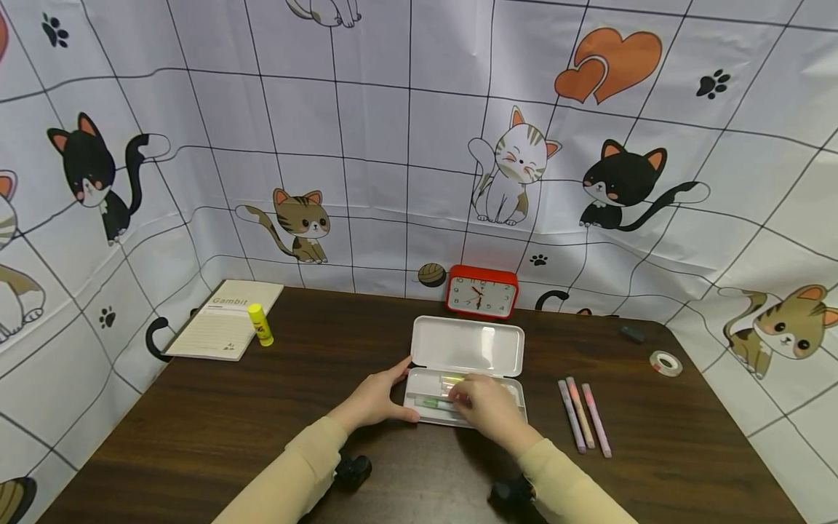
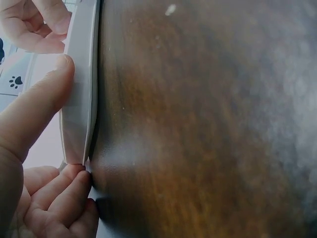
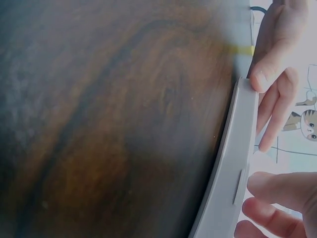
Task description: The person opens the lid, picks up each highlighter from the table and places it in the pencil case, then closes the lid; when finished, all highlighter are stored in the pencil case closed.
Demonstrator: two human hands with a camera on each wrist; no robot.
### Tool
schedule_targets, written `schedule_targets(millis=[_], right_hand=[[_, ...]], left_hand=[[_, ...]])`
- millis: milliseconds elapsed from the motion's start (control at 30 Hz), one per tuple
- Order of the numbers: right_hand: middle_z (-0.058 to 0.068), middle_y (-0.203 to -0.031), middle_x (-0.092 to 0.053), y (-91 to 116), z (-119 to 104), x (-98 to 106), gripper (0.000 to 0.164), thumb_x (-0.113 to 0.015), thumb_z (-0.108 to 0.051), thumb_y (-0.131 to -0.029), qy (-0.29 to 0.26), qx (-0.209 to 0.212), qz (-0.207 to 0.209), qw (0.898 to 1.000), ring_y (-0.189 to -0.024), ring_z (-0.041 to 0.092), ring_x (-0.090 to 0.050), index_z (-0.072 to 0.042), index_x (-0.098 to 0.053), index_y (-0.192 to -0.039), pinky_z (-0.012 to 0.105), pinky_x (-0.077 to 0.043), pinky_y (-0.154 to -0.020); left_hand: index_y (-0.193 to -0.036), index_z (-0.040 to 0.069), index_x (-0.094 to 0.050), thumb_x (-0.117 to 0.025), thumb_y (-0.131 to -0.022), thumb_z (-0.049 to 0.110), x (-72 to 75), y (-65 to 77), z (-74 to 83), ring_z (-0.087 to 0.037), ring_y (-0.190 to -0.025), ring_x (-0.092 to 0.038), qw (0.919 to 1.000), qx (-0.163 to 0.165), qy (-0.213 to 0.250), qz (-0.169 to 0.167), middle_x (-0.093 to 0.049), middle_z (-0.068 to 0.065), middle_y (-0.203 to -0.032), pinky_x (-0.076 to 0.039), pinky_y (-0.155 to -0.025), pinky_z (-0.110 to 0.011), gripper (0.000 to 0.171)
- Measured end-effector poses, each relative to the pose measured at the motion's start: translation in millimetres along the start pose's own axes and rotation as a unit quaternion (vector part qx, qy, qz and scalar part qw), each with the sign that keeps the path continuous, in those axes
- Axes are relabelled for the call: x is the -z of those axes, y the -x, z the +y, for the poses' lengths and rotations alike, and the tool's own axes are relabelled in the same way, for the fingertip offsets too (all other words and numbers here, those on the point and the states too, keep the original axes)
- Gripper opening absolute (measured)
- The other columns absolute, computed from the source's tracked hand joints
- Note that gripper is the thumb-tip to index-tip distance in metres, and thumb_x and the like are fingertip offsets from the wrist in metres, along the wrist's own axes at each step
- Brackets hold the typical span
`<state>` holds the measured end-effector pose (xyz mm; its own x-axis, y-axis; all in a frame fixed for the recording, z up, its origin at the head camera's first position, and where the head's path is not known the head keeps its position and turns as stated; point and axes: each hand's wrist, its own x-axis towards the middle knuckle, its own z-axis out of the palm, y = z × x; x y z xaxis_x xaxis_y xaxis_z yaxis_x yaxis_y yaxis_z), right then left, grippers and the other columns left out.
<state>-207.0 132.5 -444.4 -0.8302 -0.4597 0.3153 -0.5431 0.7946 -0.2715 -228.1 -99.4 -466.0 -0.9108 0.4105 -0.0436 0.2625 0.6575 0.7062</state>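
A white pencil case [image 1: 468,342] lies with its lid laid back. In its tray are a green-marked pen [image 1: 428,402] and a clear, yellow-green item [image 1: 452,381]. My left hand [image 1: 376,399] holds the case's left end, with the thumb against the front wall [image 2: 81,99] and the fingers at the end and behind. My right hand [image 1: 491,409] reaches over the tray with bent fingers beside the pen and the yellow-green item. In the right wrist view, the case wall hides the fingertips of the right hand [image 3: 282,198], so whether they pinch anything is hidden.
Several markers [image 1: 583,416] lie right of the case, near a tape roll [image 1: 665,363] and a small dark block [image 1: 631,334]. A red clock [image 1: 482,292] stands behind the lid. At the left are a notebook [image 1: 219,320] and a yellow glue stick [image 1: 260,324].
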Motion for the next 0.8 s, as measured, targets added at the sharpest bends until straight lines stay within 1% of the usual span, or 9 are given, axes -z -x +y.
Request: schedule_targets(millis=[200, 433, 633, 800], right_hand=[[-0.006, -0.077, -0.061, 1, 0, 2, 0.009, -0.078, -0.012, -0.075, 0.006, -0.013, -0.002, 1.000, -0.070, 0.011, -0.059, -0.017, -0.072, -0.078, 0.030, -0.048, -0.059], [-0.010, -0.075, -0.061, 7, 8, 11, 0.008, -0.078, -0.016, -0.076, 0.013, -0.026, 0.019, 0.999, -0.069, 0.008, -0.059, -0.020, -0.072, -0.080, 0.026, -0.048, -0.059], [-0.011, -0.074, -0.057, 17, 16, 21, 0.008, -0.078, -0.016, -0.077, 0.006, -0.064, 0.013, 0.998, -0.067, 0.007, -0.055, -0.020, -0.072, -0.081, 0.025, -0.044, -0.056], [-0.010, -0.074, -0.057, 27, 26, 28, 0.008, -0.077, -0.015, -0.078, 0.003, -0.087, 0.012, 0.996, -0.064, 0.005, -0.051, -0.019, -0.072, -0.084, 0.024, -0.041, -0.054]], left_hand=[[-0.151, 0.010, -0.025, -0.084, -0.069, 0.041, -0.7, -0.8, -0.7, -0.030, -0.130, -0.046, 1.0000, 0.001, 0.000, 0.000, -0.048, -0.016, -0.141, -0.036, -0.105, -0.050, 0.106], [-0.152, 0.010, -0.024, -0.083, -0.069, 0.042, -1.0, -0.6, -1.7, -0.030, -0.130, -0.045, 1.0000, 0.004, -0.004, -0.002, -0.047, -0.015, -0.142, -0.036, -0.105, -0.050, 0.107], [-0.151, 0.010, -0.025, -0.084, -0.069, 0.041, -1.3, -0.7, -2.5, -0.030, -0.130, -0.046, 1.0000, -0.002, -0.009, 0.003, -0.049, -0.016, -0.140, -0.036, -0.105, -0.050, 0.106], [-0.151, 0.009, -0.025, -0.084, -0.069, 0.040, -1.3, -1.2, -1.9, -0.030, -0.130, -0.046, 1.0000, -0.006, -0.007, 0.003, -0.050, -0.017, -0.139, -0.035, -0.105, -0.050, 0.106]])
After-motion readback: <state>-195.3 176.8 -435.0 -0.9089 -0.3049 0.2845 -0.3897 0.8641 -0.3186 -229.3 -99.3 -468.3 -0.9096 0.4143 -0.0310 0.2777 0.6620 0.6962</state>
